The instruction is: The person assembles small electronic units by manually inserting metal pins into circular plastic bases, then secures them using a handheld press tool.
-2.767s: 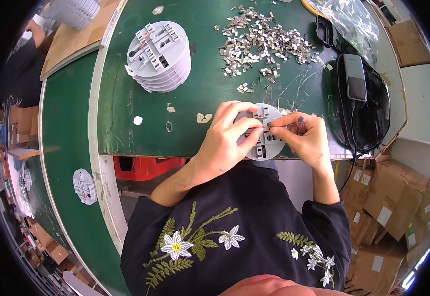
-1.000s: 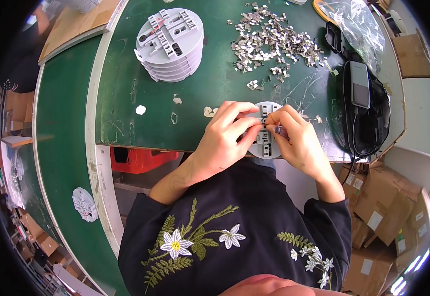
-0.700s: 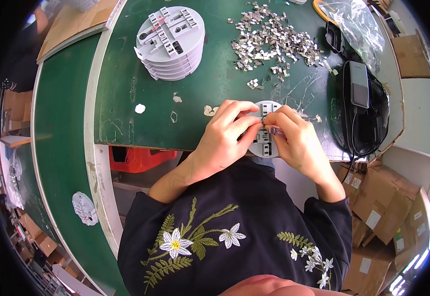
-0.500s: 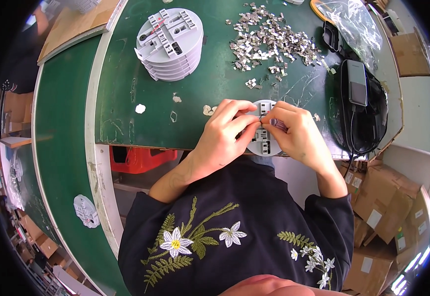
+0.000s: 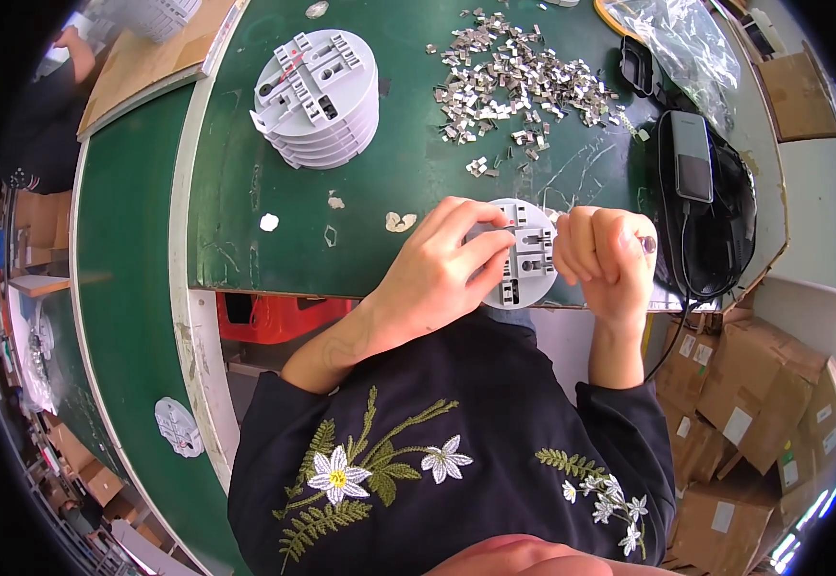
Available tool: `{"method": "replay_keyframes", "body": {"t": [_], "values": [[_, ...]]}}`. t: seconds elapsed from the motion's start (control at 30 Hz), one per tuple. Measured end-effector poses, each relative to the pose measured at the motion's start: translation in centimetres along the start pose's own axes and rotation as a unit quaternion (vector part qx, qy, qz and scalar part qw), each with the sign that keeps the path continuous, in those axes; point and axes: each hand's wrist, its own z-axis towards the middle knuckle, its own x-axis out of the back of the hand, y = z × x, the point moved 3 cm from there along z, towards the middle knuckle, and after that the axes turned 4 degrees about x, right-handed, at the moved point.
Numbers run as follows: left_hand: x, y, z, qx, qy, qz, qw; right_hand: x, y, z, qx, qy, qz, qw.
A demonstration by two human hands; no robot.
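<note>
A round grey plastic base (image 5: 536, 278) with raised slots and blocks lies at the table's front edge, between my hands. My left hand (image 5: 447, 257) is closed on its left side, thumb and fingertips against the raised parts. Just right of the base, my right hand (image 5: 606, 254) is curled into a fist round a slim tool. Only the purplish end of its handle (image 5: 648, 245) shows; the tip is hidden. Farther back lies a loose heap of small shiny metal clips (image 5: 524, 82). At the far left stands a stack of similar grey bases (image 5: 327, 115).
To the right, a black case (image 5: 725, 230) holds a grey power bank (image 5: 692, 158) with a cable. A clear plastic bag (image 5: 692, 48) lies behind it. Another grey base (image 5: 179, 427) rests on the green side table at left. Cardboard boxes (image 5: 749, 384) are piled at right.
My right hand has moved right, away from the middle of the base, and closed into a fist round the tool. My left hand stays at the base. The view has shifted slightly.
</note>
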Motion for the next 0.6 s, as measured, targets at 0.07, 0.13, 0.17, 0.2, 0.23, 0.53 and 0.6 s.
{"method": "replay_keyframes", "body": {"t": [0.07, 0.13, 0.17, 0.2, 0.23, 0.53, 0.6], "values": [[-0.1, -0.1, 0.2, -0.013, -0.005, 0.001, 1.000, -0.4, 0.5, 0.0, 0.015, -0.005, 0.061, 0.998], [-0.3, -0.2, 0.2, -0.019, -0.011, 0.002, 1.000, -0.5, 0.6, 0.0, 0.022, -0.005, 0.092, 0.995], [-0.3, -0.2, 0.2, -0.029, 0.000, 0.010, 1.000, -0.4, 0.5, 0.0, 0.020, 0.005, 0.079, 0.997], [-0.5, -0.1, 0.2, -0.038, 0.011, 0.018, 0.999, -0.4, 0.4, 0.1, 0.018, 0.015, 0.066, 0.998], [-0.6, -0.1, 0.2, -0.048, 0.022, 0.025, 0.998, -0.3, 0.3, 0.2, 0.016, 0.026, 0.052, 0.998], [-1.0, -1.1, 0.6, -0.024, 0.009, 0.020, 0.999, -0.7, 0.7, 1.6, 0.051, -0.003, 0.059, 0.997], [-0.7, -1.4, 0.3, -0.001, -0.007, -0.018, 1.000, -1.2, 1.0, 1.6, 0.079, -0.041, 0.080, 0.993]]}}
